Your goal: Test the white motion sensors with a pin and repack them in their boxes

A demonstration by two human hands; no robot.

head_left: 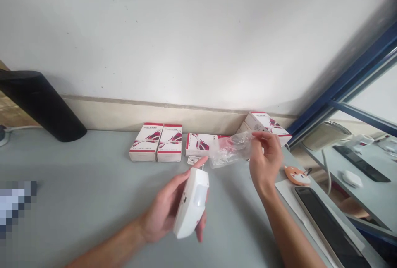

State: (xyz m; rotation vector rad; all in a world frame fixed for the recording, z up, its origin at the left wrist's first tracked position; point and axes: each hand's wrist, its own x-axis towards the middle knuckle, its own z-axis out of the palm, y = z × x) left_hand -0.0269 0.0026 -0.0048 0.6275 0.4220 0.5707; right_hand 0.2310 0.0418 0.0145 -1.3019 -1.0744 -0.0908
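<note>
Over the middle of the grey table, my left hand [163, 206] is closed round a white motion sensor [192, 204] with a rounded window on its face. The sensor stands tilted, and its underside is hidden by my fingers. To the right, my right hand [265, 158] pinches the edge of a clear plastic bag [231, 150], which hangs crumpled toward the left. Behind the bag lies a white and red box [198, 144], partly covered by it. A small white part [192, 160] rests in front of that box.
Two upright white and red boxes [147, 139] stand by the wall, with more boxes [269, 125] stacked at the right. A black cylinder [46, 106] leans at left. An orange animal-faced item [297, 175] and a phone [328, 226] lie right, beside a blue-framed glass pane [356, 111].
</note>
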